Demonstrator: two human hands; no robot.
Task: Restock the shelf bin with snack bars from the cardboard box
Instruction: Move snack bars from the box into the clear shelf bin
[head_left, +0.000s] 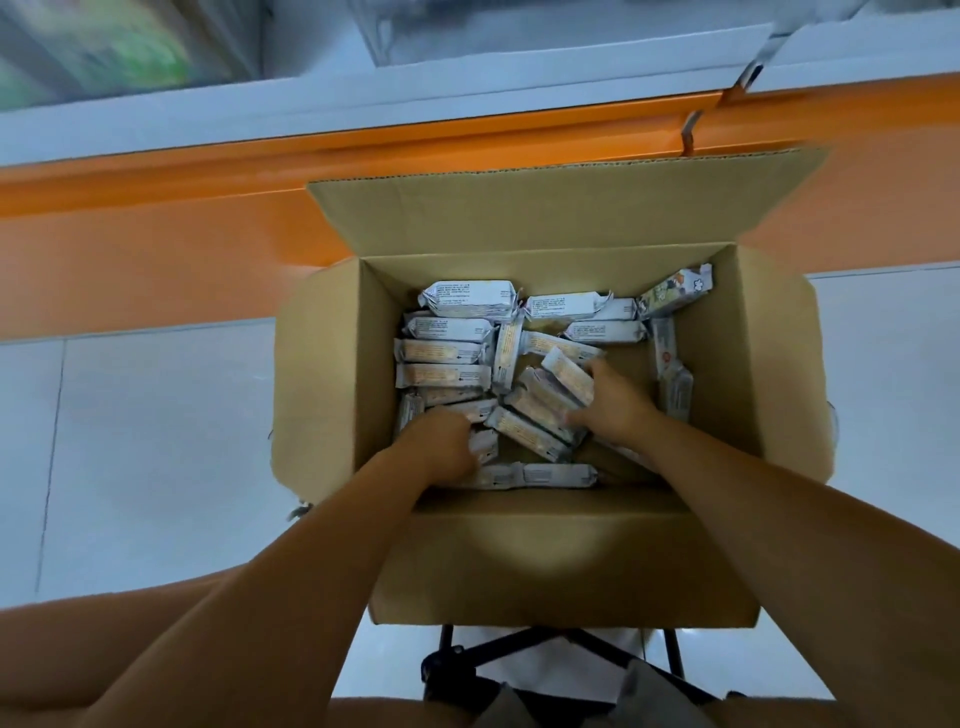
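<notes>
- Reaching into the cardboard box (727, 343), the right hand (615, 405) curls its thumb and fingers round a bundle of snack bars (524, 431).
- Left hand (447, 441): fingers bent down among the wrappers just beside that bundle; I cannot tell whether they grip one.
- More bars lie beyond both sets of fingertips.

A shop: orange shelving base (156, 249), carton (519, 223) of wrapped bars (470, 306).

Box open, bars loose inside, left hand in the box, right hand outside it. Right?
Not quite. In the head view the right hand is inside the box too, gripping bars. The rest holds: box open, bars loose inside, left hand in the box.
</notes>
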